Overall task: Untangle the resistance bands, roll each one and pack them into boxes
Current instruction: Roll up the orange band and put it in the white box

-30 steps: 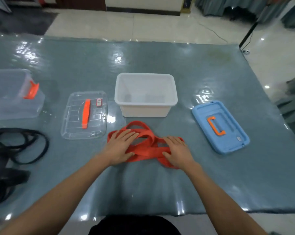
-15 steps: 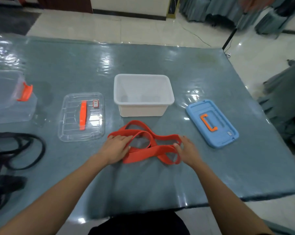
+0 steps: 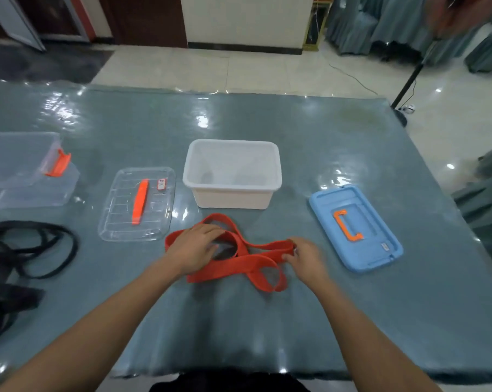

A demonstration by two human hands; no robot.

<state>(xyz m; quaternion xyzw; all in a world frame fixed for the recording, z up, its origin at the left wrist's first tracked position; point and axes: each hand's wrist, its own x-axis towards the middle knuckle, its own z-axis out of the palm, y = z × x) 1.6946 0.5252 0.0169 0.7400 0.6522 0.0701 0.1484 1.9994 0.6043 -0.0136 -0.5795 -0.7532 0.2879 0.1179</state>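
Red flat rubber resistance band (image 3: 233, 264) is opening up now. A second ago you had both palms laid on it in a tight bunch, and now its loops are pulled wider, sprawling across the grey-green table (image 3: 239, 329) just in front of the white plastic box (image 3: 233, 199). That's the untangling under way, but the straps cross over each other in the middle, so rolling looks a step off yet. Your left hand (image 3: 194, 247) sits palm-down on the left loop, fingers spread and pressing it to the table like an anchor. Your right hand (image 3: 307, 258) has slid out to the band's far right end, fingers curled in and pinching the strap there, ready to draw it sideways. Forearms come in low from either side, wrists near the table. Blue plastic lid (image 3: 377, 239) waits to your right, clear plastic lid (image 3: 114, 213) to your left, and the tangled black bands (image 3: 27, 250) lie untouched beyond it.
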